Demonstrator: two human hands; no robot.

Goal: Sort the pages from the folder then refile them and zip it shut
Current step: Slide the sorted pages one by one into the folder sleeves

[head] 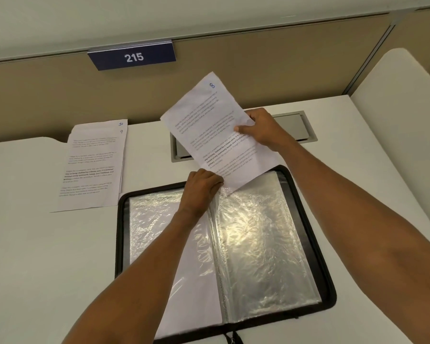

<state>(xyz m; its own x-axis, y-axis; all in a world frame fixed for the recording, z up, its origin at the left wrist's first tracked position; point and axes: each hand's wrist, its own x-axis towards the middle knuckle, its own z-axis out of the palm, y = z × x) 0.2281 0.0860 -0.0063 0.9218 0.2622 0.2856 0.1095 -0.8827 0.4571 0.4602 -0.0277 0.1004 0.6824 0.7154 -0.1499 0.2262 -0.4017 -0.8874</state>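
Note:
A black zip folder (315,247) lies open on the desk, its clear plastic sleeves (261,234) spread flat. My right hand (261,127) pinches the right edge of a printed page marked 8 (209,120), held tilted above the folder's top edge, its bottom corner at the mouth of a sleeve. My left hand (201,189) grips the top of a sleeve at the folder's spine, just under that page. Two pages marked 10 and 9 (92,167) lie stacked on the desk to the left of the folder.
A grey cable hatch (296,126) is set into the white desk (35,244) behind the folder. A beige partition with a blue sign reading 215 (133,57) stands at the back. A white divider panel (402,100) rises on the right.

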